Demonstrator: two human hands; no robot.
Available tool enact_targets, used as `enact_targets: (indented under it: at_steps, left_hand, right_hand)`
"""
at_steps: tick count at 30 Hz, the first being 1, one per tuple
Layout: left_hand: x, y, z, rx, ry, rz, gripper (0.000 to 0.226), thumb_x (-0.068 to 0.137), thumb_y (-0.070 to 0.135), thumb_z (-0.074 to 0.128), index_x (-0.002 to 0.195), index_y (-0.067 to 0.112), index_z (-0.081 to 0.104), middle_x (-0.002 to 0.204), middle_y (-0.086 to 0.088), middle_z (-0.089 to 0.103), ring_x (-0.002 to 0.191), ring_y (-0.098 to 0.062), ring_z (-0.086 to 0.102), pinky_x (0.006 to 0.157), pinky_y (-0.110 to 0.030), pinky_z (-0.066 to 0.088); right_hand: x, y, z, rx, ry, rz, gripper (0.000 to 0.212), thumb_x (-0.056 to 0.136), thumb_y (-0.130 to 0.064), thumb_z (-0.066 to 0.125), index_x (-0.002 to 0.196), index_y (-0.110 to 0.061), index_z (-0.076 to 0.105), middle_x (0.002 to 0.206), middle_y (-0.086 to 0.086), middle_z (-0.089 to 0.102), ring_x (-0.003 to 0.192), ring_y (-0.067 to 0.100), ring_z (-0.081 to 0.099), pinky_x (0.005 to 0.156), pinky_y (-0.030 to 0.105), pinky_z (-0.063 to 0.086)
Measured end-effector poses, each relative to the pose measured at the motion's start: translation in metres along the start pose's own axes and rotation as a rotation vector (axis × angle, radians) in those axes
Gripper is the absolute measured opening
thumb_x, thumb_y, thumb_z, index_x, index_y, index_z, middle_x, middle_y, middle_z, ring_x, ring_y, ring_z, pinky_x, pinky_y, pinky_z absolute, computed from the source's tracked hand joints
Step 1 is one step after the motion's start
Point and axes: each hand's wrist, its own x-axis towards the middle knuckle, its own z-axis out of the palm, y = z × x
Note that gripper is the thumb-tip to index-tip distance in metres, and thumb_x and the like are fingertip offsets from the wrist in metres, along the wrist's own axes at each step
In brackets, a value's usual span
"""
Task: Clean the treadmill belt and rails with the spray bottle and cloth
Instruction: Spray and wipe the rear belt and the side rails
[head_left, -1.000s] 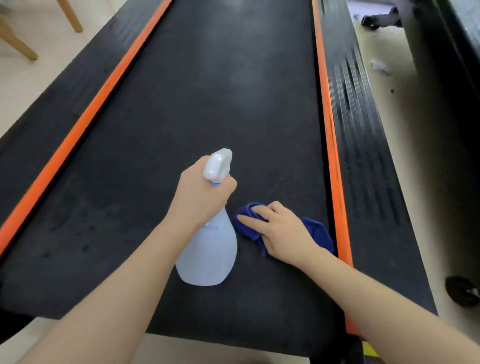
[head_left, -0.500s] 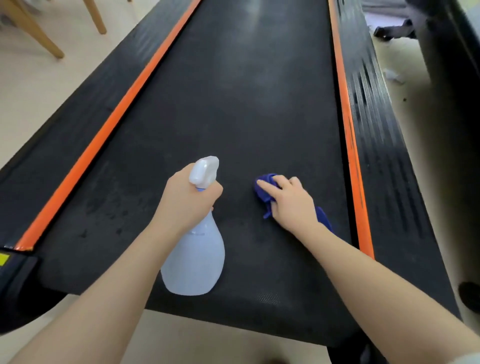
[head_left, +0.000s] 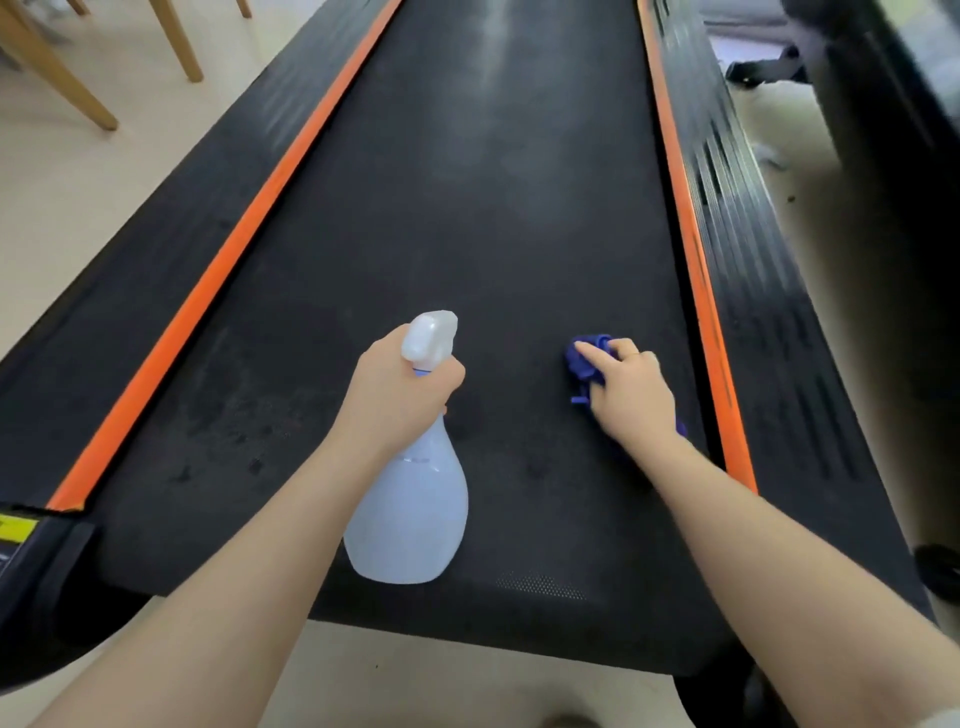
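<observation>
- The left hand grips the neck of the spray bottle, fingers curled round it just under the white trigger head; the pale bottle stands upright near the near end of the belt.
- The right hand presses the blue cloth flat onto the belt, right of the bottle and apart from it; the index finger is stretched forward, the other fingers bent over the cloth, most of which lies hidden under the palm.
- An orange strip runs along each side of the belt, with the left rail and the ribbed right rail outside them.
- Wooden chair legs stand on the pale floor at far left.
</observation>
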Motion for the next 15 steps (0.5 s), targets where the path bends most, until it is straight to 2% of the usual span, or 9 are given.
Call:
enact_targets:
  at_steps: [4, 6, 10, 12, 15]
  left_hand:
    - [0.008, -0.001, 0.006, 0.004, 0.014, 0.004, 0.025, 0.082, 0.011, 0.052, 0.105, 0.001, 0.056, 0.101, -0.017, 0.061, 0.067, -0.013, 0.056, 0.08, -0.049, 0.056]
    - [0.009, -0.002, 0.003, -0.004, 0.027, -0.004, 0.025, 0.082, 0.011, 0.053, 0.105, 0.0, 0.056, 0.102, -0.019, 0.06, 0.067, -0.014, 0.056, 0.078, -0.049, 0.057]
    - [0.01, -0.009, -0.012, -0.074, 0.057, -0.042, 0.034, 0.074, 0.018, 0.054, 0.101, -0.002, 0.057, 0.089, -0.02, 0.057, 0.069, -0.015, 0.055, 0.074, -0.049, 0.058]
    - [0.007, -0.014, -0.024, -0.091, 0.055, -0.045, 0.034, 0.073, 0.021, 0.056, 0.101, 0.002, 0.059, 0.095, -0.022, 0.061, 0.073, -0.016, 0.055, 0.076, -0.048, 0.058]
    - [0.0, -0.028, -0.051, -0.075, 0.072, -0.06, 0.025, 0.079, 0.019, 0.06, 0.102, 0.008, 0.063, 0.099, -0.018, 0.065, 0.077, -0.018, 0.058, 0.075, -0.039, 0.055]
  right_hand:
    - [0.014, 0.035, -0.011, -0.051, -0.003, 0.332, 0.045, 0.093, -0.018, 0.047, 0.138, -0.024, 0.043, 0.134, 0.013, 0.039, 0.107, 0.037, 0.041, 0.08, 0.041, 0.041]
    - [0.01, 0.01, -0.009, -0.05, 0.003, 0.325, 0.043, 0.092, -0.018, 0.047, 0.134, -0.023, 0.044, 0.131, 0.014, 0.038, 0.105, 0.037, 0.041, 0.079, 0.04, 0.041]
    - [-0.03, -0.09, 0.001, -0.029, -0.147, -0.096, 0.052, 0.091, -0.026, 0.047, 0.141, -0.024, 0.033, 0.136, 0.011, 0.032, 0.106, 0.031, 0.041, 0.073, 0.035, 0.041]
    - [-0.05, -0.142, 0.006, -0.007, -0.252, -0.299, 0.055, 0.092, -0.029, 0.046, 0.143, -0.023, 0.029, 0.14, 0.011, 0.029, 0.106, 0.029, 0.04, 0.069, 0.033, 0.036]
    - [-0.047, -0.177, 0.014, 0.05, -0.303, -0.49, 0.049, 0.092, -0.028, 0.044, 0.14, -0.028, 0.035, 0.139, 0.006, 0.033, 0.104, 0.027, 0.04, 0.066, 0.032, 0.03]
